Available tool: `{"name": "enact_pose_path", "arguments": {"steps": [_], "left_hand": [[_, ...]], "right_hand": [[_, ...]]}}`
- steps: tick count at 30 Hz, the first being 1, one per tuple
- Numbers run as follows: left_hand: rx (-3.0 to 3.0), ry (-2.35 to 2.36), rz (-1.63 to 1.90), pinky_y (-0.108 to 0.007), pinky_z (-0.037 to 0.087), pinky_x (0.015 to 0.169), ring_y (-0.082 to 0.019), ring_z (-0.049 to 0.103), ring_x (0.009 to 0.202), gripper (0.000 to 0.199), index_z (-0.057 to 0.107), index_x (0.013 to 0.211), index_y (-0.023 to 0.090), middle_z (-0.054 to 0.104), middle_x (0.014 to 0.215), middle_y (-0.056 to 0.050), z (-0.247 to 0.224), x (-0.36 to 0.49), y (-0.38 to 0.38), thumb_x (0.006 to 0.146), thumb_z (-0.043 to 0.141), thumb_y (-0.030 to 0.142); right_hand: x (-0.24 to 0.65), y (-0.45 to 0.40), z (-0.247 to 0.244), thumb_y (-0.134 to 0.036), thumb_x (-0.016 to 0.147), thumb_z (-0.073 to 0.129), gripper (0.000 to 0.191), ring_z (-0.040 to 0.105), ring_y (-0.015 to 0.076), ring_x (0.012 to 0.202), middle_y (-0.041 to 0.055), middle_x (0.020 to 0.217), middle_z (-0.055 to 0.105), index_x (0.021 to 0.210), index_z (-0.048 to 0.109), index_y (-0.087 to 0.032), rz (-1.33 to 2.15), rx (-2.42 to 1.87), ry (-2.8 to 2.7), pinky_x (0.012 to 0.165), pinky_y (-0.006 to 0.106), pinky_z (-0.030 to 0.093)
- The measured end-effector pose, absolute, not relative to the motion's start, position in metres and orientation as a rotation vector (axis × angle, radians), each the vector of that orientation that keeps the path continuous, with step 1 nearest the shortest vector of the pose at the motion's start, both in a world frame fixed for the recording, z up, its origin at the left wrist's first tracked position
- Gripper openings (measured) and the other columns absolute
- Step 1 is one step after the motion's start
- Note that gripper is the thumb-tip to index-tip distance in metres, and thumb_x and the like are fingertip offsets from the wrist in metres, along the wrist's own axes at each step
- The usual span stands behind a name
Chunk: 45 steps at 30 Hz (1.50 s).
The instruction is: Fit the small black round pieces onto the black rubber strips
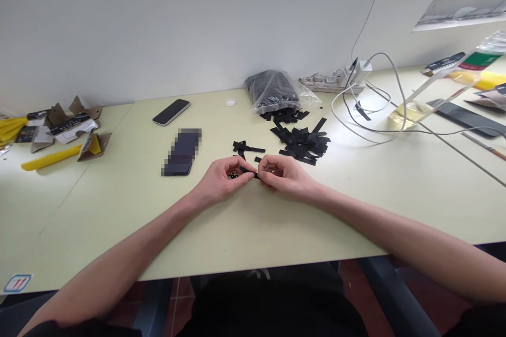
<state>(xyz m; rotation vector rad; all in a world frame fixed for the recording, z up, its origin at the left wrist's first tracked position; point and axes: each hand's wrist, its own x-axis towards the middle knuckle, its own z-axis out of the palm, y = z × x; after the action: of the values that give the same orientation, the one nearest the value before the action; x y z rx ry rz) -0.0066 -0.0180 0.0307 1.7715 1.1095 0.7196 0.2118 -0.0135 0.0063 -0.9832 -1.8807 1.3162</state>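
My left hand (224, 178) and my right hand (285, 176) meet over the table, each pinching a small black strap (255, 175) between thumb and fingers. Most of the strap is hidden by the fingertips. Just beyond my hands lie a few loose black straps (253, 149). Farther right is a heap of black straps (304, 141), flat and short. Behind the heap rests a clear plastic bag (272, 89) filled with more black pieces.
Two phones lie to the left, a grey-edged phone (171, 112) and a dark phone (184, 152). Yellow items with torn cardboard packaging (71, 127) sit far left. At right are a power strip (332, 85), looping white cables (336, 116) and a tilted plastic bottle (435, 89).
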Motion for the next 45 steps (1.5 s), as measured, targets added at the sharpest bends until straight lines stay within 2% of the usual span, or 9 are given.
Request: {"name": "enact_pose_path", "arguments": {"steps": [6, 11, 15, 26, 31, 39, 45], "left_hand": [[1.799, 1.108, 0.795, -0.026, 0.05, 0.075, -0.015, 0.063, 0.084, 0.02, 0.067, 0.104, 0.018, 0.07, 0.098, -0.004, 0.0282, -0.0063, -0.0163, 0.089, 0.066, 0.031], [1.837, 1.155, 0.767, -0.025, 0.046, 0.068, -0.014, 0.06, 0.079, 0.02, 0.069, 0.105, 0.02, 0.07, 0.097, -0.003, 0.0238, -0.0067, -0.0176, 0.091, 0.062, 0.032], [1.852, 1.147, 0.758, -0.025, 0.041, 0.062, -0.014, 0.057, 0.075, 0.02, 0.071, 0.104, 0.021, 0.07, 0.09, -0.002, 0.0229, -0.0078, -0.0176, 0.092, 0.063, 0.034], [1.845, 1.129, 0.751, -0.023, 0.042, 0.063, -0.014, 0.06, 0.079, 0.013, 0.07, 0.098, 0.019, 0.07, 0.091, -0.002, 0.0274, -0.0041, -0.0199, 0.091, 0.063, 0.028], [1.858, 1.104, 0.752, -0.025, 0.042, 0.065, -0.015, 0.061, 0.082, 0.013, 0.07, 0.098, 0.02, 0.071, 0.094, -0.002, 0.0271, -0.005, -0.0191, 0.092, 0.064, 0.03], [1.856, 1.115, 0.862, -0.028, 0.045, 0.073, -0.016, 0.062, 0.08, 0.012, 0.071, 0.094, 0.02, 0.071, 0.09, -0.003, 0.026, -0.006, -0.0173, 0.092, 0.065, 0.031], [1.848, 1.112, 0.827, -0.026, 0.045, 0.071, -0.015, 0.062, 0.081, 0.014, 0.07, 0.098, 0.02, 0.071, 0.092, -0.003, 0.0257, -0.0072, -0.0175, 0.094, 0.064, 0.032]], "right_hand": [[0.211, -0.0118, 0.0036, -0.039, 0.096, 0.058, 0.022, 0.052, 0.011, 0.06, 0.0006, 0.075, 0.062, 0.09, 0.064, -0.018, 1.32, -0.976, -1.887, 0.054, 0.025, 0.037], [0.2108, -0.0099, 0.0023, -0.046, 0.097, 0.059, 0.03, 0.053, 0.0119, 0.063, 0.0026, 0.078, 0.064, 0.088, 0.067, -0.018, 1.253, -0.983, -1.932, 0.055, 0.025, 0.038], [0.2113, -0.0097, 0.0026, -0.045, 0.097, 0.058, 0.03, 0.054, 0.0124, 0.066, 0.0028, 0.08, 0.064, 0.093, 0.069, -0.018, 1.225, -0.986, -1.944, 0.057, 0.025, 0.038], [0.2095, -0.0115, 0.004, -0.03, 0.096, 0.057, 0.02, 0.05, 0.01, 0.06, -0.0006, 0.07, 0.06, 0.087, 0.069, -0.017, 1.192, -0.952, -1.994, 0.055, 0.024, 0.037], [0.209, -0.0125, 0.0047, -0.031, 0.097, 0.056, 0.021, 0.048, 0.0092, 0.058, -0.0019, 0.067, 0.057, 0.086, 0.067, -0.017, 1.231, -0.964, -1.968, 0.053, 0.023, 0.035], [0.2083, -0.0103, 0.0028, -0.039, 0.094, 0.063, 0.023, 0.056, 0.0125, 0.067, 0.0023, 0.079, 0.066, 0.093, 0.069, -0.017, 1.206, -0.944, -1.942, 0.06, 0.025, 0.042], [0.2099, -0.0094, 0.0046, -0.033, 0.097, 0.059, 0.02, 0.055, 0.0122, 0.069, 0.0023, 0.082, 0.067, 0.095, 0.071, -0.017, 1.173, -0.91, -1.999, 0.062, 0.025, 0.041]]}}
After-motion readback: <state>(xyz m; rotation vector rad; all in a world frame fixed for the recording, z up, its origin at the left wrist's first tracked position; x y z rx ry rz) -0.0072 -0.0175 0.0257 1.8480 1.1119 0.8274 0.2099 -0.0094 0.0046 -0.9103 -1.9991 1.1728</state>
